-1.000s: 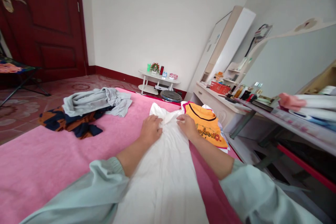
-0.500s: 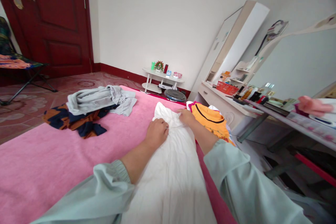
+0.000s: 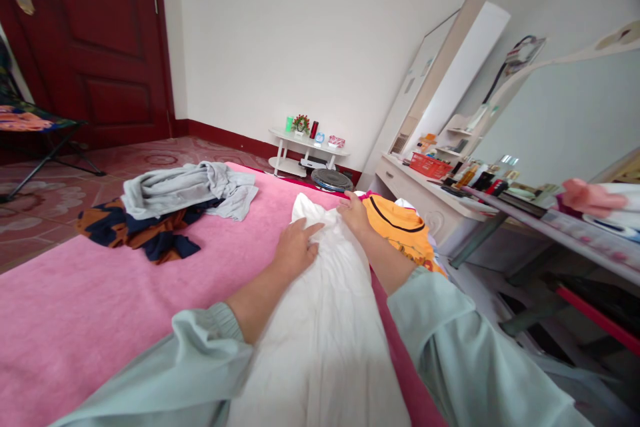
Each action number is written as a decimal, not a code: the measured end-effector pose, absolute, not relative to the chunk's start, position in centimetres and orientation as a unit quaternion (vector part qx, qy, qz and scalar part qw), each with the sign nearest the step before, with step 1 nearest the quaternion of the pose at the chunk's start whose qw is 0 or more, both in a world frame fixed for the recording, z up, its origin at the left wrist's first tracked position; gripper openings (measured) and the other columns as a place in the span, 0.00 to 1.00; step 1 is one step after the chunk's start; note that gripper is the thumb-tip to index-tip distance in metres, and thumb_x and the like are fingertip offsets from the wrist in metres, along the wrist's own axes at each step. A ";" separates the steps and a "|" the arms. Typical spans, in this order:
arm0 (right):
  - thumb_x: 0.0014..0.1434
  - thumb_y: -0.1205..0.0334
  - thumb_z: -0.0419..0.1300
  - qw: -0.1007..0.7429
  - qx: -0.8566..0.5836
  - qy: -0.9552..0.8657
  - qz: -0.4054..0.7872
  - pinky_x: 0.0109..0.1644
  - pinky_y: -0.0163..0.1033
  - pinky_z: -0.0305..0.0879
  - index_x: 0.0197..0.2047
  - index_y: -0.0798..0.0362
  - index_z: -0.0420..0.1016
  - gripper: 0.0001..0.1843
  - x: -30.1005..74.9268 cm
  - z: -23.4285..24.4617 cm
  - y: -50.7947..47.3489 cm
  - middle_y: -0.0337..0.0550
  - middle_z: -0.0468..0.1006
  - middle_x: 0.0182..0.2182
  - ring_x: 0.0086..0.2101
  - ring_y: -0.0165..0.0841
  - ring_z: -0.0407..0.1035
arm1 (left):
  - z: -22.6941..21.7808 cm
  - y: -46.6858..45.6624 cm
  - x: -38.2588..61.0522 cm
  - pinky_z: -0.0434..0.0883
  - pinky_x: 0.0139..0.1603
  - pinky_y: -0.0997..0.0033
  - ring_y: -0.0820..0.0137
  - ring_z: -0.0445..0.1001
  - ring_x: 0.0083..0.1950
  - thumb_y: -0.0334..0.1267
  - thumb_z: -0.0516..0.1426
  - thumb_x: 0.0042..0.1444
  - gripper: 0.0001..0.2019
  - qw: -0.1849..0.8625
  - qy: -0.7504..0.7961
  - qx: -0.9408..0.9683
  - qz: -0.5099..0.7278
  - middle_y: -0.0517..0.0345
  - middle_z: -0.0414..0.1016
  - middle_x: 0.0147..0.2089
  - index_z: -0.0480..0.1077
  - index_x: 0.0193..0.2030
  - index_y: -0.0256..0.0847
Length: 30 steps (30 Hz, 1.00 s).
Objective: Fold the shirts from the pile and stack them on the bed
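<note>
A long white garment (image 3: 330, 333) lies lengthwise on the pink bedspread (image 3: 150, 307), creased along its length, its narrower end pointing away from me. On the left side near that far end rests my left hand (image 3: 296, 247), open, with fingers apart on the cloth. My right hand (image 3: 354, 215) touches the far right edge, its fingers stretched out. Just right of it lies a yellow shirt (image 3: 395, 223) with a dark neckline, on top of other clothes. The exact kind of white garment cannot be made out.
On the left of the bed, a grey garment (image 3: 185, 190) lies over a navy and brown one (image 3: 135, 233). A dressing table (image 3: 400, 180) with bottles and a red basket (image 3: 429, 165) stands at right. Beyond the bed are a low white stand (image 3: 305, 139) and a round black-topped object (image 3: 331, 179).
The fingers of my left hand have spread and lifted from a curled position. My right hand's fingers have straightened upward. The view has shifted slightly; the white garment lies nearly the same.
</note>
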State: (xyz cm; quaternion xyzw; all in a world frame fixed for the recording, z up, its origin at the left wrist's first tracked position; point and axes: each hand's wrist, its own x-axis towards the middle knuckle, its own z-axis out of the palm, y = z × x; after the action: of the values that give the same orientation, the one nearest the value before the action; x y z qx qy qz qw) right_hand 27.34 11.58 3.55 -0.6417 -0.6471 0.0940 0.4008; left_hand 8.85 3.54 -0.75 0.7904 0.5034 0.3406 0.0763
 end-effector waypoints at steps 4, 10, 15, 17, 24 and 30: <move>0.51 0.70 0.54 0.411 -0.605 -0.677 0.083 0.54 0.40 0.63 0.54 0.56 0.65 0.25 27.0 1.0 10.2 0.51 0.73 0.50 0.49 0.34 0.68 | -1.0 4.0 8.7 0.60 0.60 0.59 0.58 0.62 0.62 0.33 0.57 0.53 0.26 0.094 0.511 0.777 0.355 0.48 0.63 0.60 0.65 0.60 0.51; 0.49 0.74 0.50 0.406 -0.567 -0.715 -0.048 0.54 0.41 0.61 0.41 0.53 0.72 0.17 26.4 0.2 5.9 0.46 0.74 0.42 0.47 0.36 0.65 | -1.1 4.9 8.3 0.62 0.59 0.63 0.62 0.66 0.56 0.30 0.55 0.54 0.22 0.100 0.525 0.764 0.363 0.49 0.70 0.55 0.67 0.56 0.41; 0.54 0.68 0.53 0.351 -0.538 -0.766 -0.016 0.47 0.37 0.62 0.36 0.51 0.72 0.08 25.2 0.1 3.1 0.41 0.75 0.36 0.39 0.33 0.68 | -0.9 5.5 7.6 0.66 0.52 0.65 0.63 0.69 0.49 0.30 0.55 0.53 0.12 0.114 0.523 0.764 0.360 0.52 0.74 0.45 0.76 0.42 0.42; 0.57 0.61 0.55 0.332 -0.537 -0.776 -0.001 0.44 0.36 0.62 0.35 0.51 0.72 0.05 24.7 0.2 2.2 0.40 0.75 0.35 0.36 0.32 0.68 | -0.6 5.6 7.3 0.65 0.53 0.64 0.61 0.69 0.50 0.32 0.55 0.53 0.10 0.121 0.525 0.757 0.369 0.52 0.74 0.44 0.77 0.37 0.44; 0.49 0.66 0.59 0.292 -0.550 -0.783 -0.016 0.44 0.37 0.62 0.35 0.50 0.72 0.08 24.0 0.8 0.2 0.40 0.75 0.36 0.39 0.34 0.68 | 0.9 6.2 7.2 0.68 0.53 0.61 0.63 0.72 0.49 0.35 0.48 0.61 0.11 0.201 0.552 0.672 0.451 0.52 0.75 0.43 0.70 0.44 0.40; 0.52 0.66 0.54 0.327 -0.575 -0.750 0.016 0.37 0.34 0.61 0.29 0.49 0.72 0.06 24.6 0.5 -0.2 0.37 0.76 0.29 0.32 0.31 0.69 | 0.1 7.5 7.7 0.72 0.26 0.72 0.68 0.75 0.24 0.25 0.46 0.57 0.10 0.340 0.601 0.575 0.440 0.54 0.74 0.24 0.66 0.41 0.31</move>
State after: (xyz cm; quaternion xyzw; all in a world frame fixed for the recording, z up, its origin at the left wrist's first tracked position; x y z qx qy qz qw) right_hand 24.56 -0.17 0.47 -0.5747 -0.7501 0.0164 0.3269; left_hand 7.73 7.46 0.05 0.5748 0.6007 0.4396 0.3398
